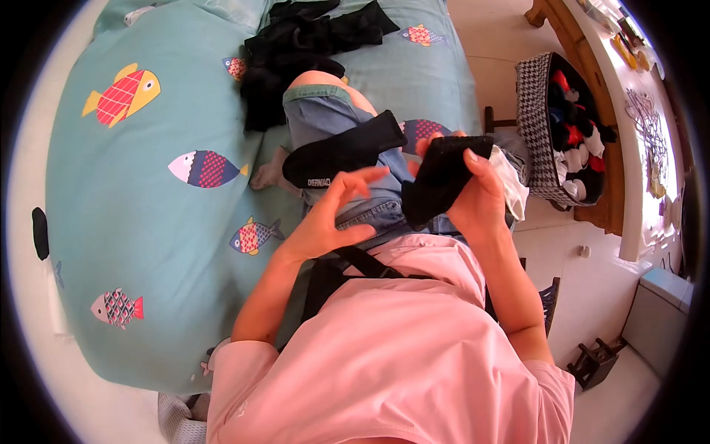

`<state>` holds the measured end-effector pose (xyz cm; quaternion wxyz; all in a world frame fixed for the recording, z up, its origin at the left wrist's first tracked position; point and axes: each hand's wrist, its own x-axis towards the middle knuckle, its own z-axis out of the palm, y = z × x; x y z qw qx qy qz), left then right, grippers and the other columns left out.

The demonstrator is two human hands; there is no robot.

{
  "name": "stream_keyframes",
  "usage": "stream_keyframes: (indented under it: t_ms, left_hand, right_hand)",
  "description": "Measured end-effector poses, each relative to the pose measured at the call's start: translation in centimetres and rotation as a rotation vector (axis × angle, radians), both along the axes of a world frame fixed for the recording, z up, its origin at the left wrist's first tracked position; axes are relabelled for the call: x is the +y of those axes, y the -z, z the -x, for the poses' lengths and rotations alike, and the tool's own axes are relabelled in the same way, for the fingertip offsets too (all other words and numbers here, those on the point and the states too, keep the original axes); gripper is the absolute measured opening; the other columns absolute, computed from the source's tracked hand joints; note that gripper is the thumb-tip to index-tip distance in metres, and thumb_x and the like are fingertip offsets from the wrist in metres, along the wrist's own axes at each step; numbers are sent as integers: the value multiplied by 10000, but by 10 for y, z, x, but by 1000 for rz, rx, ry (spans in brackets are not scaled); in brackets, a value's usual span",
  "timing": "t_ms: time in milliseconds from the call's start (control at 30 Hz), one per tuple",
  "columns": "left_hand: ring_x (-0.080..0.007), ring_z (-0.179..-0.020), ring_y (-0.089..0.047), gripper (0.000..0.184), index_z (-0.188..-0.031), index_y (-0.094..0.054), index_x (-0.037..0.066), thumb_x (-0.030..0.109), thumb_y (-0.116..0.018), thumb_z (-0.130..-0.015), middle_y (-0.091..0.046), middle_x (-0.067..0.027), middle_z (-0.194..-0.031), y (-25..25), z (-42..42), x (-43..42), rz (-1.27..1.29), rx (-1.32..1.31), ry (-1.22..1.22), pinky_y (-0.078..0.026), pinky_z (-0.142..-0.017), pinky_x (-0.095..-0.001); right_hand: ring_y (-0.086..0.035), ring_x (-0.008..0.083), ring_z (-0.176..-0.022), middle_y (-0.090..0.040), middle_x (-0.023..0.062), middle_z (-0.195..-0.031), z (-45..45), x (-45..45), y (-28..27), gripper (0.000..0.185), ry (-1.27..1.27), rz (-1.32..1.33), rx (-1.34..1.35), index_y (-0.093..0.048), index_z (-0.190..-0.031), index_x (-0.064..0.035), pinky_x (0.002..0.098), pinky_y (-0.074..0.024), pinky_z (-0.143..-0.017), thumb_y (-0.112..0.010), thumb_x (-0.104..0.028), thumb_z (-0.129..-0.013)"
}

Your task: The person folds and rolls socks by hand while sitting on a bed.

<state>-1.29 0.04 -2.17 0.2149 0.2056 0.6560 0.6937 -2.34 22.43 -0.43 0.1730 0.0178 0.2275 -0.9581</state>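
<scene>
Over the jeans (pixel 318 118), the right hand (pixel 477 201) grips a black sock (pixel 440 181) while the left hand (pixel 328 216) gapes, empty. It looks light, soft, floppy; I'd take its cuff.

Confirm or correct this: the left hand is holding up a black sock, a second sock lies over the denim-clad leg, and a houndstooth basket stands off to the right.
Wrong hand: the right hand holds up the black sock, as the head view shows. A second sock does lie over the denim-clad leg, and a houndstooth basket stands off to the right.
</scene>
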Motion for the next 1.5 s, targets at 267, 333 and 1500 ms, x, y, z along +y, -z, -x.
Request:
stream_keyframes:
  t_ms: [267,333,1500]
  left_hand:
    - [-201,-832,-556,424,-1021,-554,13,50,-747,-645,-570,-111,-957,-7,-19,7,520,485,-367,-450,-770,-297]
    - [-239,-734,-554,305,-903,-559,50,2,-686,-629,-548,-82,-859,-3,-12,-24,569,878,-525,-460,-664,-322]
    - [-115,-884,-527,226,-1024,-509,34,73,-531,-803,-554,-21,-934,45,6,-119,-33,-253,-774,-409,-801,-251]
  right_hand:
    - [-546,203,-972,-567,110,-1034,4,4,-26,163,276,-69,106,-468,-938,-80,362,-416,-899,-563,-192,-868]
    - [-526,114,-877,-541,30,-922,7,15,-4,158,239,-336,152,-464,-932,-79,274,-425,-825,-591,-108,-844]
    - [-492,61,-841,-573,-9,-875,61,-4,61,312,-62,-946,335,-578,-1035,16,223,-399,-775,-617,-219,-834]
